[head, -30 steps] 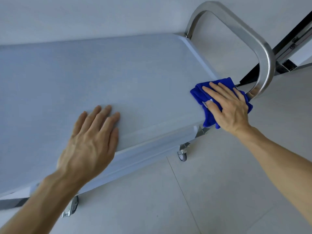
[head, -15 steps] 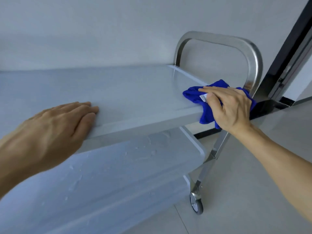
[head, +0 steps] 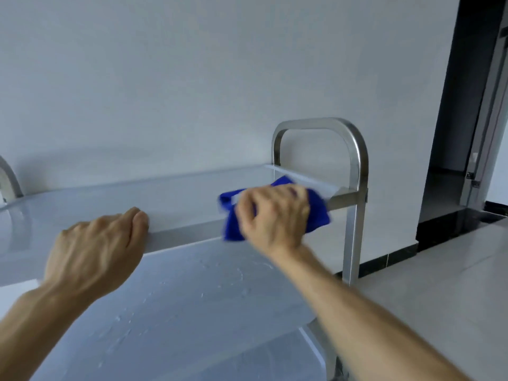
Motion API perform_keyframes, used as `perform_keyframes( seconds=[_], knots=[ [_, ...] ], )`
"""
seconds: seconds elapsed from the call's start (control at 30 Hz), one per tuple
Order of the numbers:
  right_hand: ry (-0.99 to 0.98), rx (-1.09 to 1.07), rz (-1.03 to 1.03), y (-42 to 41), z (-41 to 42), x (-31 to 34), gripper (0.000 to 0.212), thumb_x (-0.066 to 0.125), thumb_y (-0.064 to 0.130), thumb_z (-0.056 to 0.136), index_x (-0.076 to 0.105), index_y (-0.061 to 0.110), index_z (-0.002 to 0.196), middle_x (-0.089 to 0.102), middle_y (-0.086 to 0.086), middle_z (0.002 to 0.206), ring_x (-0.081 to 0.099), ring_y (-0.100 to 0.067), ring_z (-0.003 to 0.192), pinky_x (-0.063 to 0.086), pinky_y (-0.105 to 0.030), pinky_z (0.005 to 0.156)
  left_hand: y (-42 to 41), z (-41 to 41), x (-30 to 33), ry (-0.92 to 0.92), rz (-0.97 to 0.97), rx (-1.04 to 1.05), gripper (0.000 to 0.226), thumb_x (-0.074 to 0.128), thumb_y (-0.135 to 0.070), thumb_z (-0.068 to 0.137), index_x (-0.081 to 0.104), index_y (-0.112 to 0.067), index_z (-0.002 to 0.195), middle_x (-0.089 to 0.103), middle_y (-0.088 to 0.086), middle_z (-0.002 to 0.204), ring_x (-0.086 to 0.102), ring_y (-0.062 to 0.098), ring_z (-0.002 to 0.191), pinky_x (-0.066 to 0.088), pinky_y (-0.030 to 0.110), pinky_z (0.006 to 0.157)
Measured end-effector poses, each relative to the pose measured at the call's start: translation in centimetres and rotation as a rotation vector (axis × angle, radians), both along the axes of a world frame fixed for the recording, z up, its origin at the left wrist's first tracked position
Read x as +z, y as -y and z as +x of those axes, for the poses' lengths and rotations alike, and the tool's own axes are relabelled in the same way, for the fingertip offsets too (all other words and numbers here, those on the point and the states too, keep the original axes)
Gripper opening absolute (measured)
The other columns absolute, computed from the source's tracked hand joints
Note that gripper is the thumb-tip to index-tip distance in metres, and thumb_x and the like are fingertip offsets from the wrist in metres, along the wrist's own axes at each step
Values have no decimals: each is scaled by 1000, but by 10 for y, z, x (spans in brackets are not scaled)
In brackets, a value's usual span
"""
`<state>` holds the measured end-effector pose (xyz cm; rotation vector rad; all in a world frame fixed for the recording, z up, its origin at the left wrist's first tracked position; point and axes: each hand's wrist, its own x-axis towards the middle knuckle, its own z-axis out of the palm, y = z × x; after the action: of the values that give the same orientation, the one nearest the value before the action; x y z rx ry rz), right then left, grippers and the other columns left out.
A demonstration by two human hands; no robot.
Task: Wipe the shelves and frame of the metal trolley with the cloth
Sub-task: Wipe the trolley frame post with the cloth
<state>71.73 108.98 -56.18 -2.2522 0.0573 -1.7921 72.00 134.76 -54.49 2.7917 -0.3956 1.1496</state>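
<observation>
- At centre right of the frame, right hand (head: 272, 215) grips the blue cloth (head: 316, 213) (blurred) on the top shelf (head: 178, 199) front edge, near the trolley's handle (head: 354, 160).
- Left hand (head: 96, 248), centre left, rests fingers-together on that edge.
- Lower shelf (head: 192, 298) sits beneath.

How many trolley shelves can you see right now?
3. The top shelf under both hands, the middle shelf just below it with wet streaks, and part of a lower shelf at the bottom edge. Anything lower is out of view.
</observation>
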Motion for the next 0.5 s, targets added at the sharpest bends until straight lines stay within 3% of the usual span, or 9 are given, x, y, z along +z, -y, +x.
perform_keyframes(
  seconds=[0.17,0.33,0.5],
  knots=[
    [99,178,-69,-68,6,-5,30,58,34,88,64,19,63,66,2,62,53,-28,58,41,-42,74,-15,23,-13,30,-1,-6,66,-9,-64,88,49,-34,100,72,-10,94,68,30,74,54,38,63],
    [23,147,-230,29,0,-2,26,56,35,90,71,20,74,71,2,70,65,-29,66,44,-40,67,-25,46,-24,37,-85,-28,62,0,-74,89,52,-43,103,72,-15,110,71,27,96,57,45,75],
    [-61,-1,-89,117,-5,1,40,43,38,96,71,19,75,73,6,73,66,-25,69,45,-39,77,-20,43,-22,43,-75,0,59,3,-68,93,53,-37,97,74,-12,96,72,29,87,57,43,70]
  ],
)
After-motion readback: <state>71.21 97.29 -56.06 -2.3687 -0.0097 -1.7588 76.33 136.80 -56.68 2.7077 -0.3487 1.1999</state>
